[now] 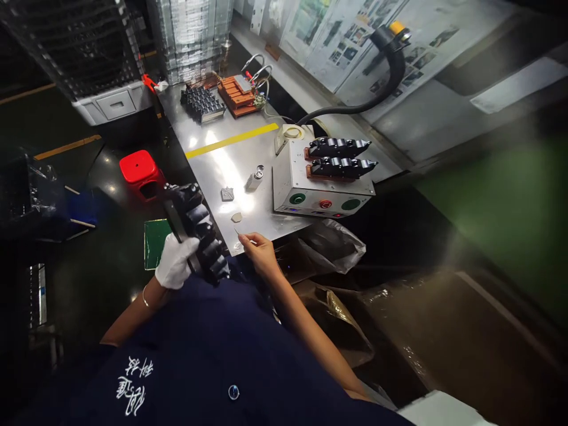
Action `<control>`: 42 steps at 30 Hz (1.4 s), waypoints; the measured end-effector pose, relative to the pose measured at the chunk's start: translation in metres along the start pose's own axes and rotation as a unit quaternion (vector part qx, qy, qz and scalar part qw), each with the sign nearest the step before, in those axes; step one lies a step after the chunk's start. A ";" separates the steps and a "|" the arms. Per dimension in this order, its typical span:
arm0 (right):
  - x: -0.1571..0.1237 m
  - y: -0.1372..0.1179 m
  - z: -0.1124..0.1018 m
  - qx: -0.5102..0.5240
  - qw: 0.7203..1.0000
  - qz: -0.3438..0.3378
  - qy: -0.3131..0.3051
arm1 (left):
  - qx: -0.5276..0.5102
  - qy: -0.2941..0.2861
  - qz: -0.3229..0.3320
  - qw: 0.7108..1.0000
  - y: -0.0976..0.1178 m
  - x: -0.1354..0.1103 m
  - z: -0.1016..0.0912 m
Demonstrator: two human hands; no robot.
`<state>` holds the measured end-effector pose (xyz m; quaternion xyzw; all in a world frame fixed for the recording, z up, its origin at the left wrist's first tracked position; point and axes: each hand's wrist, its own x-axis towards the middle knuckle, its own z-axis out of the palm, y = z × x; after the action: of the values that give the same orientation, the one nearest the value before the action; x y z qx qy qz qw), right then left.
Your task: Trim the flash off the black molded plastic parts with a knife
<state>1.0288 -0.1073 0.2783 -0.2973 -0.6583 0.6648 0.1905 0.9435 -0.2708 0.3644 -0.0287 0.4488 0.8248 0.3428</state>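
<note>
My left hand [176,260], in a white glove, is closed around a black ridged moulded part [197,228] held tilted in front of my body. My bare right hand [260,251] pinches a thin, pointed sliver [236,232] over the near edge of the metal table [208,165]; its exact kind is too small to make out. Just beyond those fingertips lies a small beige piece [236,218]. A grey square block [227,194] sits farther on, with a small silvery container [255,177] to its right. My right hand and the black part are apart.
To the right stands a white control box [323,171] with buttons and two black ridged parts [341,168] on top. At the table's far end are more black parts [202,102] and an orange fixture [239,94]. A red stool [139,168] stands left; plastic bags [332,245] hang nearby.
</note>
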 end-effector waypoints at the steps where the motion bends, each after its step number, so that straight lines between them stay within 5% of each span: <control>1: -0.002 -0.004 -0.002 0.004 1.000 -0.008 -0.010 | -0.003 0.010 -0.015 1.000 0.002 0.002 0.001; 6: -0.018 -0.043 0.003 -0.012 0.978 -0.158 -0.135 | -0.018 0.052 -0.097 0.994 -0.002 0.016 0.002; 11: -0.022 -0.058 0.004 -0.043 0.967 -0.162 -0.190 | -0.024 0.044 -0.129 0.990 -0.010 0.016 0.002; 13: -0.021 -0.052 0.005 -0.046 0.970 -0.159 -0.177 | -0.025 0.050 -0.133 0.990 -0.011 0.015 0.002; 19: -0.020 -0.032 0.009 -0.051 0.993 -0.106 -0.010 | -0.042 0.042 -0.147 0.987 -0.009 0.014 0.004; 27: -0.029 -0.056 0.002 -0.107 0.969 -0.172 -0.139 | -0.137 0.084 -0.110 0.981 -0.003 0.026 0.010; 33: -0.018 -0.049 -0.001 -0.135 0.963 -0.199 -0.125 | -0.180 0.087 -0.259 0.945 -0.009 0.027 0.009; 38: -0.010 -0.038 -0.015 -0.219 0.966 -0.136 0.015 | -0.150 0.058 -0.239 0.958 -0.010 0.026 0.001; 42: -0.009 -0.046 -0.026 -0.221 0.959 -0.167 -0.062 | -0.047 0.016 -0.226 0.973 -0.008 0.024 -0.008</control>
<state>1.0461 -0.0907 0.3258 -0.1762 -0.8396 0.4787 0.1870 0.9282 -0.2609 0.3455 -0.1587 0.3965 0.7459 0.5112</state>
